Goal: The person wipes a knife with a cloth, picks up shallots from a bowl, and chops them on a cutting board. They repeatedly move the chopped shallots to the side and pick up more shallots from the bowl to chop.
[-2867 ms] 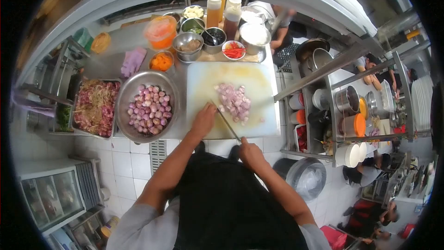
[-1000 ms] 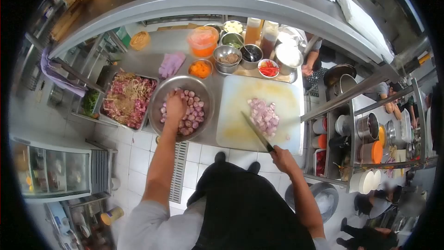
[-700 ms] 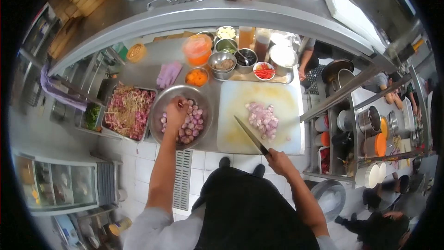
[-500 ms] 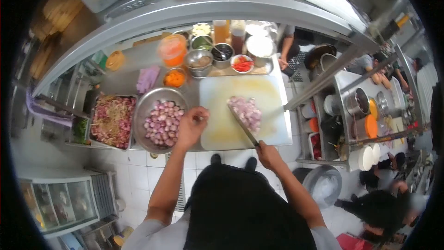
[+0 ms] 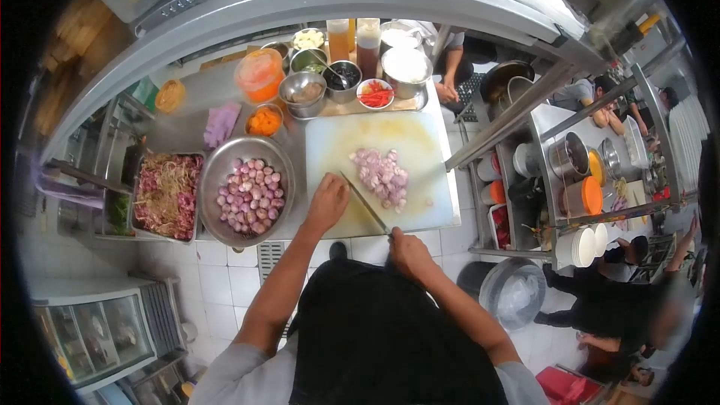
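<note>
Steel knife (image 5: 365,203): clamped in your right hand (image 5: 407,249), blade slanting across the white cutting board (image 5: 420,135), just beside your left hand (image 5: 328,201). That hand has come back from the steel bowl (image 5: 212,172) to the board, so hand and blade meet again. Its fingers are curled down, and whether they close on anything cannot be told. Cut shallots (image 5: 381,175) are heaped right of the blade. The bowl holds whole shallots (image 5: 251,189). The tray (image 5: 133,199), left of it on the counter (image 5: 187,109), holds skins and trimmings.

On my feed the wearer's front is covered by a plain black cloth apron (image 5: 379,330), broad and dark from the chest down. Beneath it is a light grey short-sleeved shirt (image 5: 259,367) — the left sleeve (image 5: 217,384) and right sleeve (image 5: 517,386) end above the elbows. Forearms run bare to the left grip (image 5: 328,202) and right grip (image 5: 409,251) — bare hands. One dark shoe tip (image 5: 337,250) shows past the apron's edge.
</note>
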The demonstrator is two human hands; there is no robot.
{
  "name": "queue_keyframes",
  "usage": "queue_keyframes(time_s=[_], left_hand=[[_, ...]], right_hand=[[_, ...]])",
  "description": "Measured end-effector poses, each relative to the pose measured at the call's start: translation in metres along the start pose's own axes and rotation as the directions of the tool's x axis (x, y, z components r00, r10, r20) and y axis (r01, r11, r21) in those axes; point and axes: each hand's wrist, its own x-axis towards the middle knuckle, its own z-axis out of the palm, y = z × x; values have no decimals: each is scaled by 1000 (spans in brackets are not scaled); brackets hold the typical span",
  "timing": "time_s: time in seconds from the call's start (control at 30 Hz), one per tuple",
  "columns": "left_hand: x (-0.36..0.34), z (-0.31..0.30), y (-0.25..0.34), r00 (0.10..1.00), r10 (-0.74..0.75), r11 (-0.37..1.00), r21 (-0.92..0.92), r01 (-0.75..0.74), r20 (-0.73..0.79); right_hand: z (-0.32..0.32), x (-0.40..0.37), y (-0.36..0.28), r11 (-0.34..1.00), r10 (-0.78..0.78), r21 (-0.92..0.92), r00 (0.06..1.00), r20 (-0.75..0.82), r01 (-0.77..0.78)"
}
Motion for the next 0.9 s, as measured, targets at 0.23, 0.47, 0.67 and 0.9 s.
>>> queue_keyframes(time_s=[0.23, 0.47, 0.67, 0.9], left_hand=[[3, -4, 13, 1000, -6, 1000, -16, 6, 5], [2, 2, 2, 999, -36, 999, 12, 36, 14], [0, -2, 8, 998, -63, 996, -63, 64, 17], [2, 1, 7, 999, -48, 999, -19, 48, 19]], right_hand=[[-25, -14, -12, 999, 32, -10, 998, 55, -32], [5, 0, 2, 999, 21, 23, 998, 67, -23], [-27, -12, -22, 994, 101, 34, 985, 138, -107], [5, 7, -1, 996, 72, 49, 993, 94, -77]])
